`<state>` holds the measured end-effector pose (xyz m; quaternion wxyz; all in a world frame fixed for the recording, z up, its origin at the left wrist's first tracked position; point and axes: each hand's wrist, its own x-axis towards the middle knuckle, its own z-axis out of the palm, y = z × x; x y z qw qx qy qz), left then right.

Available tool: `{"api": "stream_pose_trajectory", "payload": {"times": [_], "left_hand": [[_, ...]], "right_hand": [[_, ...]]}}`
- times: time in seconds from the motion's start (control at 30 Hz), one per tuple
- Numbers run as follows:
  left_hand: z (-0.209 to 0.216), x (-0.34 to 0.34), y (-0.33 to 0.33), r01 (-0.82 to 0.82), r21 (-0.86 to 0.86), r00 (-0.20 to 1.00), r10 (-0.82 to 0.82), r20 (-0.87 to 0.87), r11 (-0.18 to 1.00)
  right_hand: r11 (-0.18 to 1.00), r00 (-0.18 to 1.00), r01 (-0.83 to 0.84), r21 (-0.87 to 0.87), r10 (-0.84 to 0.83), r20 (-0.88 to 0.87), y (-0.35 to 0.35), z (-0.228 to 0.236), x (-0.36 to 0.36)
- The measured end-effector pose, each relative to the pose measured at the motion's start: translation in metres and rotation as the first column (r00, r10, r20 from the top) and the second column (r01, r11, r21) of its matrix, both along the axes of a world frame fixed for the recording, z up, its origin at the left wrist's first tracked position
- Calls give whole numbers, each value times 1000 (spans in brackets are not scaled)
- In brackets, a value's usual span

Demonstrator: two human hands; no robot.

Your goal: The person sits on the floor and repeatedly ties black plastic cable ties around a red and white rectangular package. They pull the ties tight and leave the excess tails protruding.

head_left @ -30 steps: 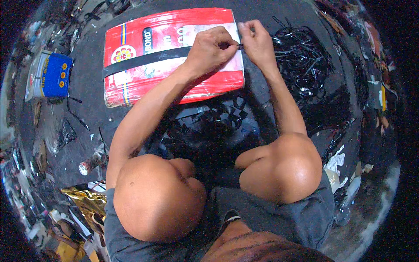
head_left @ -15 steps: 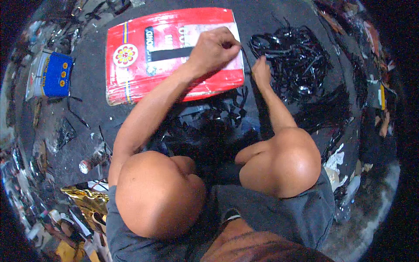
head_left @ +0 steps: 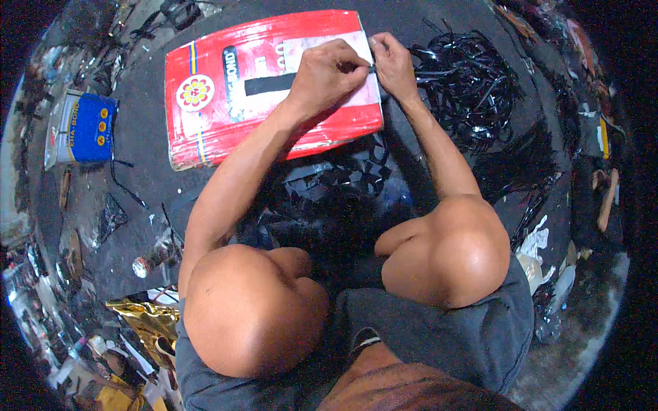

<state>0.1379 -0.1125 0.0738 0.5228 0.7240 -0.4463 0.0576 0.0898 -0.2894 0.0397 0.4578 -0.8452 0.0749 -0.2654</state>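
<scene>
A flattened red board [head_left: 274, 140] with a flower emblem and a white patch lies in front of me. Flat on it is a wide black strip [head_left: 266, 85], whose right end goes under my left hand. My left hand [head_left: 329, 75] rests over the board's right part, thumb and fingers pinched on a thin black strip. Just off the board's right edge, my right hand [head_left: 395, 68] is closed on the same thin strip, close to the left fingertips. Only a short dark bit of it shows between the hands.
A tangled heap of shiny black strips [head_left: 469, 89] lies right of the board. Dark cut scraps [head_left: 329, 175] are strewn between it and my knees. At the left stands a blue and white tin [head_left: 92, 128]. A small cylindrical container [head_left: 141, 266] and gold foil [head_left: 147, 318] lie lower left.
My right hand has moved up and left, from beside the heap to the board's right edge near my left hand. The left hand has shifted slightly left and stays pinched.
</scene>
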Motion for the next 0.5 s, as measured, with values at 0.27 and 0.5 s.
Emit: {"api": "stream_pose_trajectory", "payload": {"times": [0.27,0.5], "left_hand": [[2,-4,-4,44,-17,998,-45,-39,999],[4,-3,-2,97,0,995,-97,29,995]], "right_hand": [[975,947,207,-77,-219,-236,-49,-146,-29],[971,917,222,-94,-241,-318,-61,-160,-26]]}}
